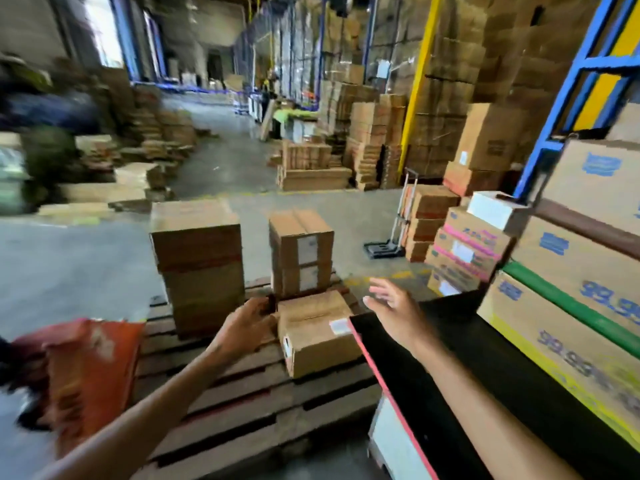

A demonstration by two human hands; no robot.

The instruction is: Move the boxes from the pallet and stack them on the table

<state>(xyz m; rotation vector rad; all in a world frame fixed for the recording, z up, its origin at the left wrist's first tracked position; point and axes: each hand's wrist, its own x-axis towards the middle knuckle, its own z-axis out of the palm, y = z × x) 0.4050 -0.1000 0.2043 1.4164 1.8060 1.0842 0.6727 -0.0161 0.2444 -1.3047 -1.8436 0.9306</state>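
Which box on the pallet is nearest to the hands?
The low single box beside the black table; the left hand reaches its corner, others stand stacked farther back.

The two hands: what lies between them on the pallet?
In the head view, one low cardboard box lies between the left hand and the right hand.

You are in a big warehouse with a gray concrete floor (pixel 86 258). Tall blue racks (pixel 568 98) full of brown cartons stand on your right, by a yellow post (pixel 417 88). A long aisle (pixel 221 140) runs ahead. Bright daylight comes through a doorway (pixel 104 29) far left.
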